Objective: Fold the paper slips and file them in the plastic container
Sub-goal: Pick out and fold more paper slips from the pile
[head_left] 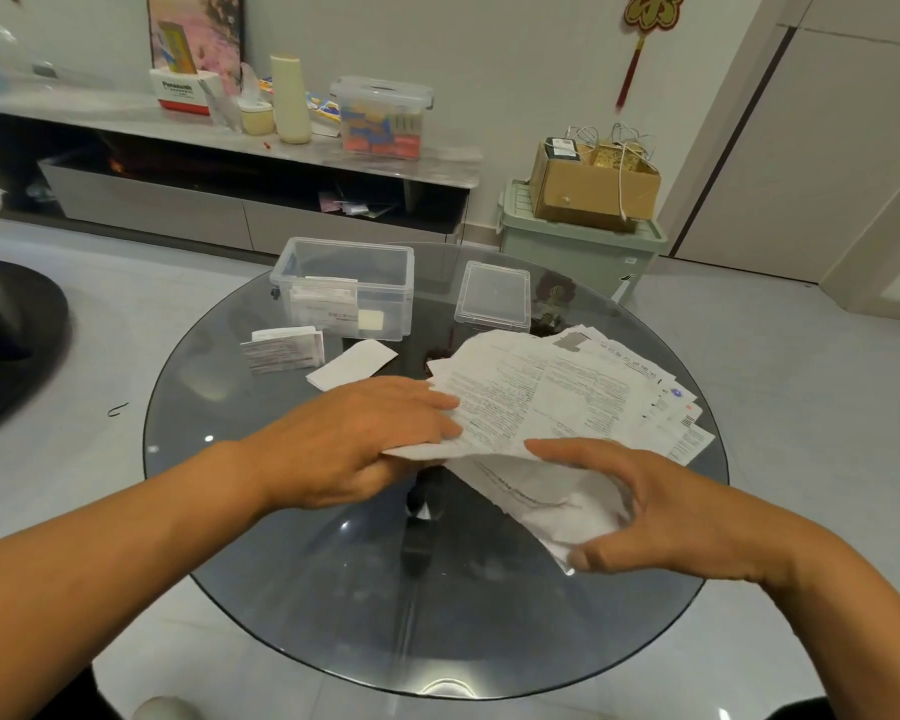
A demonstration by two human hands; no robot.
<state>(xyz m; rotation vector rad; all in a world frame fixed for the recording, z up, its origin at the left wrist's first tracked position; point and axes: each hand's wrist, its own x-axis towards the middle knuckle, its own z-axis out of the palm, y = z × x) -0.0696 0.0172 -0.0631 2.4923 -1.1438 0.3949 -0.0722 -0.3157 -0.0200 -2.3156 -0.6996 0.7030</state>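
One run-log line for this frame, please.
phase: folding | left hand: holds slip edge | right hand: curled round slip's near end | container: open, some slips filed | paper pile: waiting

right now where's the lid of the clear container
The lid lies flat on the far side of the glass table, just right of the open plastic container and behind the paper pile.
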